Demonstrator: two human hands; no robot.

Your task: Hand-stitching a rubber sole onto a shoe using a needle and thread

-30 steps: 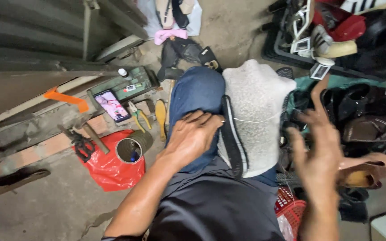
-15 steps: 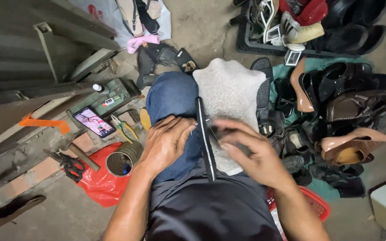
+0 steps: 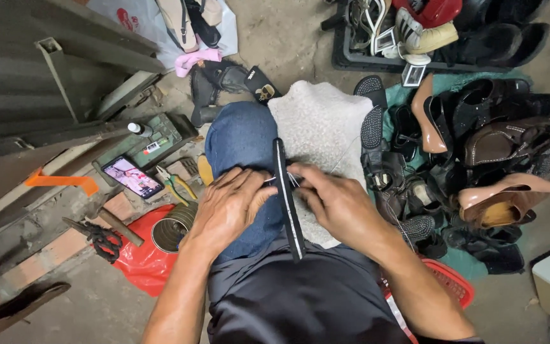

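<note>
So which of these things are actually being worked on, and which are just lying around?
In hand:
- left hand
- right hand
- black sole edge-up with pale stitching

Lying about:
- lit phone
- round metal tin
- yellow-handled pliers
- tan high-heeled shoe

Tight on both sides, open ground only at the lower left

The right of the frame is blocked by a heap of shoes (image 3: 479, 153), and a black crate (image 3: 377, 60) of footwear fills the upper right. Left of the knees lie a phone (image 3: 133, 176), pliers (image 3: 174, 185), a tin can (image 3: 172, 226) on a red bag (image 3: 138, 264) and a hammer (image 3: 119, 224). Bare concrete floor (image 3: 84, 306) shows at lower left, with a narrower strip at top centre between white bag (image 3: 160, 19) and crate.
</note>
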